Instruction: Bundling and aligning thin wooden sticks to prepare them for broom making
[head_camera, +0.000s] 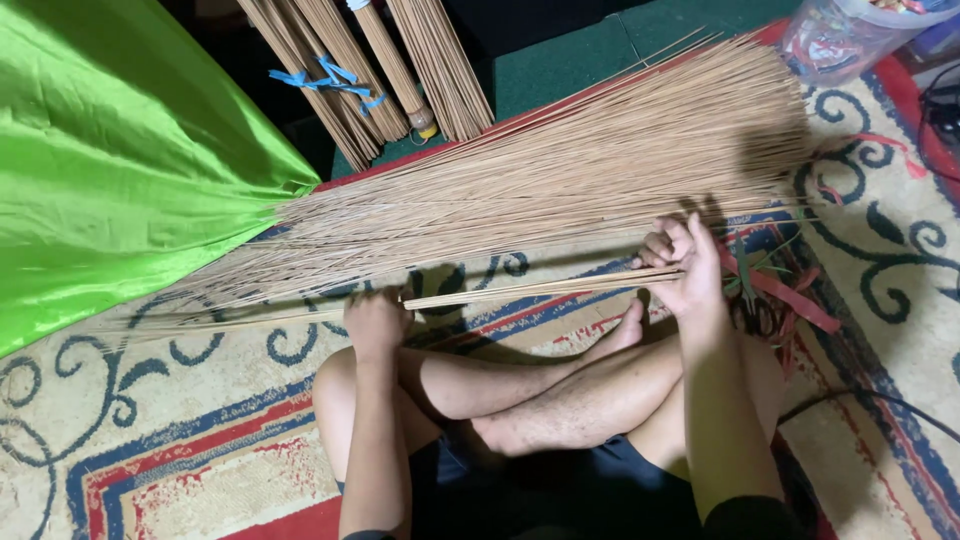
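- Left hand (375, 322) closed around thin bundle (520, 290) of sticks, near its middle.
- Right hand (685, 268) closed on the bundle's right end.
- Bundle lies level above crossed legs, just before big stick pile (560, 170) on rug (200, 420).
- Green cloth (110, 150) covers the pile's left end.

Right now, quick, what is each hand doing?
Left hand: closed around a small bunch of thin sticks.
Right hand: closed on the same sticks at their other end.
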